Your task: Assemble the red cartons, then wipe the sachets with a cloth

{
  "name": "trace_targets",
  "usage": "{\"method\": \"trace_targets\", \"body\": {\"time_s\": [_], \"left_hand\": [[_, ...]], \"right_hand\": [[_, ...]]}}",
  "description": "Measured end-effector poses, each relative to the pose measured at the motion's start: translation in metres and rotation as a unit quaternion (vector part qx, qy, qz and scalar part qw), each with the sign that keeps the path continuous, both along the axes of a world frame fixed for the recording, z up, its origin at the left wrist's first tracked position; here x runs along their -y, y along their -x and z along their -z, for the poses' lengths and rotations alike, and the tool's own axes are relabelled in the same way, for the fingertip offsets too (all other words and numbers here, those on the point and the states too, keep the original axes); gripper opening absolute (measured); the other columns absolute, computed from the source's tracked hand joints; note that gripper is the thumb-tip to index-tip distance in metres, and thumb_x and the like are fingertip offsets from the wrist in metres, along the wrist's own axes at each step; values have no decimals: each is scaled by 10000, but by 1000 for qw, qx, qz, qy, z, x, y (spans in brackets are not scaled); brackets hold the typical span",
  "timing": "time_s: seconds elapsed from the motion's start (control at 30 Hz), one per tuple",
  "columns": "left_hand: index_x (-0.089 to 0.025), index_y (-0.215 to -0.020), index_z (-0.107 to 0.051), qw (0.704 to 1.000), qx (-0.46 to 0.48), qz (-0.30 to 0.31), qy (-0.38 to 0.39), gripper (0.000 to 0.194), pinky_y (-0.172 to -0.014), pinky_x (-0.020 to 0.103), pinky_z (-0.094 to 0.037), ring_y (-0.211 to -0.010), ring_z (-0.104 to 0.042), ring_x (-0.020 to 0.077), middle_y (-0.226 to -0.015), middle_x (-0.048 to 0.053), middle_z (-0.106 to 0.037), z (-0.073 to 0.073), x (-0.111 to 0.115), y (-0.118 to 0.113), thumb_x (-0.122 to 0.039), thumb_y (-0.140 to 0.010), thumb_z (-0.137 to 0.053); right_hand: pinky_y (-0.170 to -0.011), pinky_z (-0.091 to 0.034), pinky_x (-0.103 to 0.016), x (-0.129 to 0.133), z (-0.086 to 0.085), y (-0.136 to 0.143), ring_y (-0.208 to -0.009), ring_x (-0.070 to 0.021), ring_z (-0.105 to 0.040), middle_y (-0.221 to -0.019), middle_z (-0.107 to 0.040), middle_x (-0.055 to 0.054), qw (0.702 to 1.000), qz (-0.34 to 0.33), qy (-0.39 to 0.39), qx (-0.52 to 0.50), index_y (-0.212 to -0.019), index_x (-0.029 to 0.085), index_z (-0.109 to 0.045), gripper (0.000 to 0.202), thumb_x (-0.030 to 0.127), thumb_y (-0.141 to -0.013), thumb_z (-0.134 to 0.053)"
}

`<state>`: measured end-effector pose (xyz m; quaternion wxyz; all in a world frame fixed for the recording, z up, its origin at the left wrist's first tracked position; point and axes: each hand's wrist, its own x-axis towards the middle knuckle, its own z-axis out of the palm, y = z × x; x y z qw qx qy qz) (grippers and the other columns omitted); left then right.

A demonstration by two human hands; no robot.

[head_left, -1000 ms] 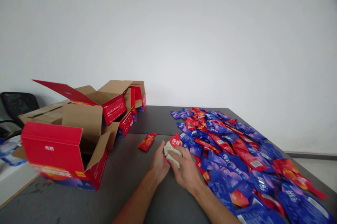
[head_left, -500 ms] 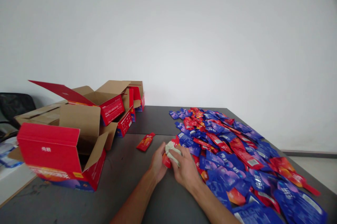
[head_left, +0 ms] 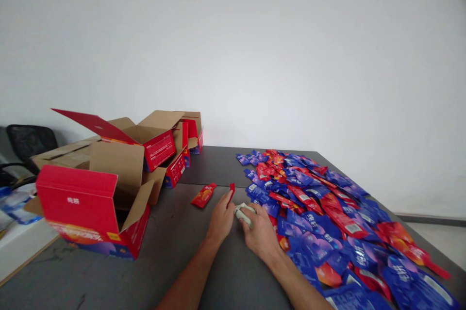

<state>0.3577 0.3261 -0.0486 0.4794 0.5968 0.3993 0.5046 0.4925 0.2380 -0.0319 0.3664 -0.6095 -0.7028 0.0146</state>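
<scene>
My left hand [head_left: 221, 220] is closed on a red pouch [head_left: 232, 187], whose narrow top sticks up past the fingers; the rest of it is hidden. Close beside it on the right, my right hand [head_left: 259, 232] grips a crumpled whitish cloth [head_left: 244, 213]. Another red pouch [head_left: 204, 195] lies flat on the dark table just beyond my left hand. To the right of my right hand spreads a large pile of blue pouches [head_left: 316, 242] and red pouches [head_left: 340, 215], overlapping one another.
Open red cartons stand along the left, the nearest carton [head_left: 78, 203] with its flaps up. Behind them are a brown cardboard box [head_left: 69, 155] and a black mesh chair [head_left: 31, 142]. Plastic bottles [head_left: 18, 203] lie on a white surface at far left. The dark table [head_left: 167, 261] reaches the wall.
My hands have moved apart. The red pouch, earlier between both hands with the cloth against it, is now in my left hand alone, turned edge-on. The cloth stays in my right hand. The view has shifted slightly.
</scene>
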Motion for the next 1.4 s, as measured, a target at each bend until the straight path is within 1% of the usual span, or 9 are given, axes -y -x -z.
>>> {"method": "trace_targets", "body": {"time_s": [0.07, 0.2, 0.33, 0.43, 0.57, 0.8, 0.97, 1.23, 1.4], "left_hand": [[-231, -1302, -618, 991, -118, -16, -54, 525, -1172, 387, -215, -1350, -424, 257, -1411, 79, -557, 6, -5, 3, -176, -791, -511], [-249, -1401, -520, 938, -333, -51, -78, 603, -1170, 472, -170, -1430, -295, 294, -1522, 97, -430, 17, -6, 7, -142, -812, -450], [-262, -1331, -587, 895, -429, -19, -117, 536, -1141, 529, -167, -1448, -230, 343, -1500, 95, -461, 20, 4, 3, -168, -818, -459], [-264, -1258, -637, 881, -448, 21, -149, 486, -1133, 540, -168, -1433, -253, 342, -1428, 109, -532, 18, 12, -7, -183, -808, -472], [-179, -1156, -689, 878, -448, 14, -165, 415, -1165, 547, -99, -1455, -211, 357, -1401, 182, -532, 17, 13, -23, -174, -808, -463], [-168, -1446, -466, 925, -319, 129, -163, 613, -1211, 449, -92, -1485, -221, 273, -1566, 118, -366, 18, -7, -64, -180, -836, -406], [-202, -1472, -421, 920, -319, 181, -141, 692, -1210, 462, -24, -1497, -179, 264, -1593, 93, -317, 16, -24, -90, -201, -784, -494], [-217, -1322, -585, 887, -412, 102, -182, 487, -1092, 514, -220, -1258, -415, 351, -1352, 170, -537, 7, -9, -86, -253, -868, -413], [-228, -1094, -700, 889, -411, 83, -184, 352, -1052, 488, -258, -1172, -426, 338, -1192, 149, -582, 6, -1, -70, -269, -886, -419]], "right_hand": [[-895, -505, -383, -3, 6, -4, -1014, -240, -599, -1082, -653, -50, 1000, 11, -1, 1, -1052, 327, -705, 284, 193, -833, -586], [-882, -514, -386, -8, 15, -12, -1011, -260, -619, -1103, -659, -91, 999, 44, -2, 5, -1077, 298, -720, 284, 227, -828, -604], [-889, -514, -397, -11, 20, -18, -1024, -275, -627, -1114, -668, -113, 997, 82, -2, 15, -1075, 274, -733, 276, 247, -834, -601], [-888, -515, -391, -13, 23, -23, -999, -272, -637, -1096, -673, -125, 995, 101, 0, 25, -1081, 254, -737, 283, 245, -839, -591], [-810, -521, -363, -16, 27, -34, -864, -249, -652, -994, -687, -113, 991, 127, -8, 37, -1049, 260, -745, 265, 250, -834, -591], [-808, -510, -413, -24, 29, -56, -906, -297, -654, -1005, -678, -170, 978, 200, -29, 43, -1093, 190, -731, 300, 242, -864, -545], [-825, -504, -450, -26, 30, -62, -937, -329, -644, -1022, -674, -189, 970, 234, -56, 26, -1090, 175, -729, 306, 241, -854, -546], [-811, -509, -429, -26, 33, -63, -933, -308, -638, -1002, -675, -160, 973, 215, -84, -3, -1044, 211, -740, 274, 243, -847, -552], [-872, -494, -463, -26, 28, -59, -985, -329, -628, -1037, -667, -178, 977, 201, -68, -16, -1083, 195, -734, 304, 271, -875, -525]]}}
